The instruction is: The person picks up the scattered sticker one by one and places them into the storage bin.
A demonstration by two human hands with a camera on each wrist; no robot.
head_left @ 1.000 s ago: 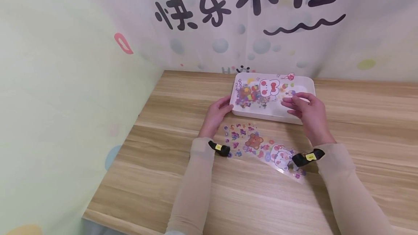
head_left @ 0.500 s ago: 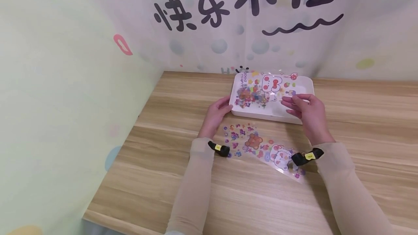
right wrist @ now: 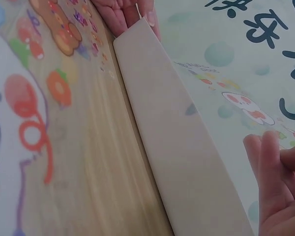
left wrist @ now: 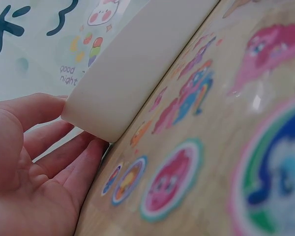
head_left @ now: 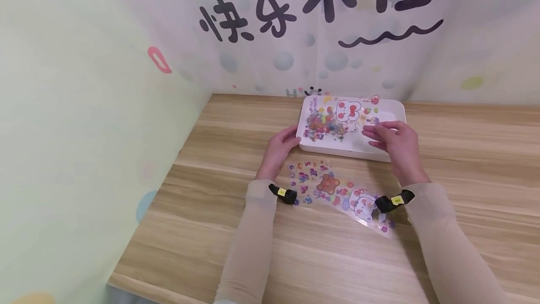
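Sticker sheet (head_left: pixel 348 110), clear, with the big bunny and "good night" on it, is hanging over the white tray (head_left: pixel 346 150) right now, and from where I'm standing that's the sketchy bit. Right hand (head_left: pixel 396 142) has it pinched between thumb and fingertips near one edge only, and both wrist views show the far part up above the rim with nothing propping it. Left hand (head_left: pixel 280 147) has the tray's left end, thumb on the near corner, other fingers curled round the back. My worry is the loose end: if that pinch slackens, or a bit of a draft catches the film, I'd bet it flops down on the pile of little stickers (head_left: pixel 315 130) at the left of the tray and flicks a few out, or static grabs some. If the left hand lets go, the tray could skid across the counter (head_left: pixel 211 177) with one bump. Also, the right wrist's black strap (head_left: pixel 392 201) hangs right over the bear-and-bunny sheet (head_left: pixel 358 203); dip that arm and it could drag that one crooked, maybe the pony sheet (head_left: pixel 303 182) with it.
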